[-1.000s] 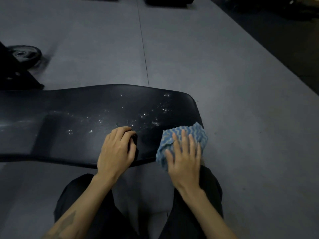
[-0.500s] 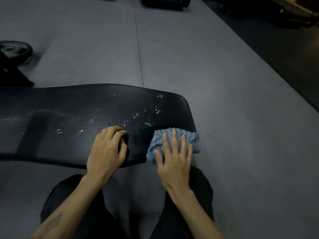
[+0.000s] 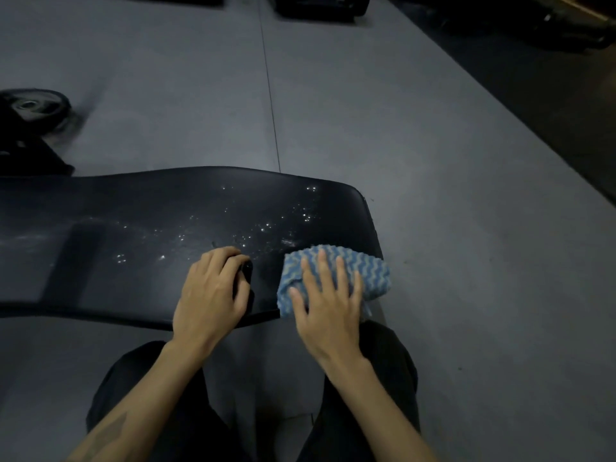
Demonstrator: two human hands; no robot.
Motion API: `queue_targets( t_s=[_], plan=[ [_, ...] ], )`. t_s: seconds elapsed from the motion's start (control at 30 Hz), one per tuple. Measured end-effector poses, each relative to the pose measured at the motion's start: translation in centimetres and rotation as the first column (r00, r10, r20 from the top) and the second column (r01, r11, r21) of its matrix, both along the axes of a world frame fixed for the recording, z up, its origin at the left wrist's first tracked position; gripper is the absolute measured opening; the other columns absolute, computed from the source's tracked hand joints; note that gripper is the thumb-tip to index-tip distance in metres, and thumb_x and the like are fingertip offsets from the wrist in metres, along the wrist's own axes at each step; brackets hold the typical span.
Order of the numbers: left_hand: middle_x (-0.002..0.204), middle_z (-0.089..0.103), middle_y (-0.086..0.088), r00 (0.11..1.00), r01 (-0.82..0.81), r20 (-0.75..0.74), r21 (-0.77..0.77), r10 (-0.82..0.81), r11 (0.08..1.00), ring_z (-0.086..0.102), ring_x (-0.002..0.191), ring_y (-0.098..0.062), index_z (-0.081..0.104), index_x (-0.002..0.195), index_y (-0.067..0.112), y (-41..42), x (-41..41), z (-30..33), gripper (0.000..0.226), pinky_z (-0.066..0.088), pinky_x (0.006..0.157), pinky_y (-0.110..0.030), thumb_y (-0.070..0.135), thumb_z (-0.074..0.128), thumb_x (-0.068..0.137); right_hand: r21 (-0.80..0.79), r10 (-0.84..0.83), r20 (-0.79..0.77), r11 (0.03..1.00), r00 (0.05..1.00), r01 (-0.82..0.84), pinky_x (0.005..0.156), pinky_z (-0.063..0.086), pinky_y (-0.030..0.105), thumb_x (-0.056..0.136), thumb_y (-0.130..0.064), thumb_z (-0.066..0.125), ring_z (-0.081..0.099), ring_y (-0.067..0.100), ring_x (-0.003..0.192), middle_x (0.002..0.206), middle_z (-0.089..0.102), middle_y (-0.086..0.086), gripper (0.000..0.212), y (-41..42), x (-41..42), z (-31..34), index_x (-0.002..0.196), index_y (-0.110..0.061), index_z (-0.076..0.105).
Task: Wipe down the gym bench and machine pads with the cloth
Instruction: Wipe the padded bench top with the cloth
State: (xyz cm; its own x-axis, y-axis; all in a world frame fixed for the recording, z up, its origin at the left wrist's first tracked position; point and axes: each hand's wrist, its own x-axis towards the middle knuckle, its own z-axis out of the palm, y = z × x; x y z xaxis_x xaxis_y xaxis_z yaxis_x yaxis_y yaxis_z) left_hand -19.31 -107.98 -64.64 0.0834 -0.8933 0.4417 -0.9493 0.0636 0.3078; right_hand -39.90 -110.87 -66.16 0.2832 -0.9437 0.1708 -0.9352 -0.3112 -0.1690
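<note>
Nearest, our right hand [image 3: 328,305] lies spread flat, pressing the blue wavy-weave cloth [image 3: 360,268] onto the right end of the black padded worktop [image 3: 133,235] at mid-frame. Our left hand [image 3: 213,288] curls round a small dark object. Droplets bead the glossy vinyl; beyond stretches smooth grey floor [image 3: 400,111].

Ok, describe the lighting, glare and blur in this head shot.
Head view: dim, bluish light; bright specks of glare on wet droplets across the black bench pad; the weight plate at far left smears with blur; the pad's edges bow from wide-angle distortion; the blue cloth stays fairly sharp.
</note>
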Motion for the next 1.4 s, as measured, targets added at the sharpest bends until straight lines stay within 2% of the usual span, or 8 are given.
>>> queue_targets(
  t_s=[0.13, 0.23, 0.4, 0.6, 0.77, 1.0, 1.2, 1.4],
  plan=[
    [0.12, 0.062, -0.006, 1.0, 0.016, 0.019, 0.005, -0.016, 1.0, 0.056, 0.106, -0.027, 0.068, 0.116, 0.007, -0.1, 0.0, -0.1, 0.031, 0.043, 0.087, -0.038, 0.016, 0.056, 0.089, 0.063, 0.129, -0.032, 0.99, 0.991, -0.127, 0.125, 0.012, 0.053, 0.098, -0.066, 0.024, 0.014, 0.026, 0.156, 0.168, 0.02, -0.003, 0.067, -3.6, -1.6, 1.3, 0.157, -0.037, 0.03],
    [0.121, 0.062, -0.005, 1.0, 0.007, 0.013, 0.023, -0.008, 1.0, 0.056, 0.106, -0.026, 0.068, 0.117, 0.009, -0.2, 0.0, 0.0, 0.031, 0.045, 0.088, -0.039, 0.018, 0.053, 0.091, 0.11, -0.018, -0.076, 0.994, 0.997, 0.026, 0.124, 0.008, 0.049, 0.1, -0.065, 0.019, 0.008, 0.026, 0.157, 0.17, 0.011, -0.001, 0.068, -5.1, -2.6, 1.7, 0.16, -0.034, 0.02],
    [0.12, 0.062, -0.006, 0.999, 0.017, 0.034, 0.006, -0.017, 1.0, 0.057, 0.108, -0.027, 0.069, 0.116, 0.008, 0.2, 0.1, -0.1, 0.031, 0.046, 0.088, -0.04, 0.018, 0.054, 0.09, 0.063, 0.019, -0.032, 0.998, 0.999, -0.017, 0.12, 0.019, 0.06, 0.1, -0.056, 0.024, 0.022, 0.035, 0.153, 0.166, 0.027, 0.003, 0.063, -2.0, 0.7, 1.0, 0.156, -0.031, 0.036],
    [0.12, 0.061, -0.005, 0.999, 0.031, 0.025, 0.016, -0.032, 0.999, 0.055, 0.107, -0.025, 0.068, 0.117, 0.008, 0.3, -0.1, 0.1, 0.035, 0.044, 0.088, -0.038, 0.021, 0.048, 0.091, 0.206, 0.1, -0.063, 0.975, 0.993, -0.085, 0.123, -0.004, 0.059, 0.098, -0.071, 0.019, -0.005, 0.022, 0.157, 0.17, -0.001, -0.01, 0.068, -6.3, -1.3, 2.2, 0.16, -0.043, 0.01],
    [0.119, 0.062, -0.005, 1.0, 0.01, 0.017, 0.016, -0.01, 1.0, 0.057, 0.107, -0.026, 0.069, 0.116, 0.008, 0.2, -0.1, -0.1, 0.034, 0.046, 0.087, -0.04, 0.021, 0.048, 0.092, 0.088, -0.077, -0.062, 0.993, 0.995, 0.082, 0.125, 0.01, 0.056, 0.102, -0.055, 0.018, 0.008, 0.03, 0.156, 0.17, 0.011, 0.005, 0.068, -3.9, -0.4, 1.9, 0.161, -0.021, 0.024],
    [0.116, 0.064, -0.007, 0.998, 0.048, 0.052, -0.012, -0.047, 0.999, 0.06, 0.105, -0.028, 0.071, 0.113, 0.007, 0.3, 0.0, -0.2, 0.031, 0.046, 0.086, -0.04, 0.02, 0.052, 0.092, 0.158, 0.181, -0.064, 0.973, 0.981, -0.169, 0.126, -0.002, 0.048, 0.101, -0.065, 0.025, -0.001, 0.02, 0.157, 0.17, 0.002, -0.006, 0.066, -6.6, -0.8, 2.2, 0.161, -0.038, 0.014],
    [0.118, 0.065, -0.005, 0.997, 0.049, 0.054, 0.0, -0.049, 0.999, 0.061, 0.107, -0.025, 0.072, 0.115, 0.009, 0.4, -0.1, -0.1, 0.031, 0.047, 0.089, -0.037, 0.026, 0.053, 0.096, 0.072, -0.091, -0.033, 0.993, 0.995, 0.093, 0.124, 0.008, 0.056, 0.098, -0.059, 0.013, 0.009, 0.029, 0.156, 0.17, 0.012, 0.005, 0.071, -5.0, -0.5, 1.1, 0.161, -0.026, 0.024],
    [0.129, 0.065, -0.006, 0.981, 0.119, 0.145, 0.067, -0.127, 0.991, 0.061, 0.115, -0.027, 0.07, 0.124, 0.011, 0.4, 0.2, -0.2, 0.041, 0.047, 0.096, -0.041, 0.033, 0.047, 0.097, 0.147, 0.161, -0.072, 0.978, 0.984, -0.15, 0.126, -0.002, 0.049, 0.093, -0.069, 0.009, -0.001, 0.019, 0.157, 0.17, 0.002, -0.009, 0.072, -7.5, -1.6, 2.0, 0.16, -0.041, 0.011]
  ],
)
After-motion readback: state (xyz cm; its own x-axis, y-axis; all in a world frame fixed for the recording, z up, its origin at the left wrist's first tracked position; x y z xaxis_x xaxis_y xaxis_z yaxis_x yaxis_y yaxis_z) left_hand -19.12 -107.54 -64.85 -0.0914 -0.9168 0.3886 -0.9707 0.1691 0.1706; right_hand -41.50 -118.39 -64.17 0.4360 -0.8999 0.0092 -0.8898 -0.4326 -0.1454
